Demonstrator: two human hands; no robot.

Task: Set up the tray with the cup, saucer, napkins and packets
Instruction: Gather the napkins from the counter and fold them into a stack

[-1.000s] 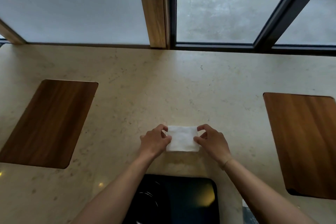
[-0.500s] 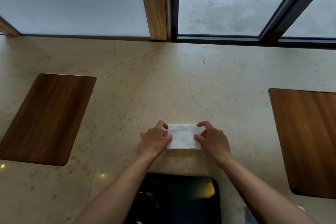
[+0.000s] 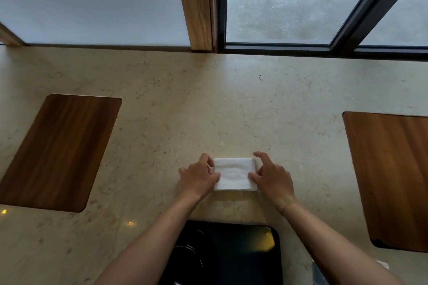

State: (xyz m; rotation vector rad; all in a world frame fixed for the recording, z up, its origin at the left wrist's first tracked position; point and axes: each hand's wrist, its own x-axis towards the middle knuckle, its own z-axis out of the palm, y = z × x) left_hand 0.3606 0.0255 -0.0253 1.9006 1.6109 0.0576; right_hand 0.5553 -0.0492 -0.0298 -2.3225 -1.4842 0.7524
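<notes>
We have a folded white napkin (image 3: pixel 235 174) lying flat on the pale stone counter (image 3: pixel 208 111), just beyond the far edge of the black tray (image 3: pixel 254 257). Our left hand (image 3: pixel 196 179) sits at the napkin's left edge with its fingers curled against it, and our right hand (image 3: pixel 272 177) sits at the right edge — thumb touching the near right corner, the other fingers spread and arched above the far corner. Whether either hand is truly pinching the napkin we cannot tell; the two hands are apart, with the napkin between them. On the tray's left part a dark round dish (image 3: pixel 187 259) shows, half hidden by our left forearm. Two wooden boards — one far left (image 3: pixel 58 152), one far right (image 3: pixel 391 176) — lie on the counter, well apart from the napkin.
</notes>
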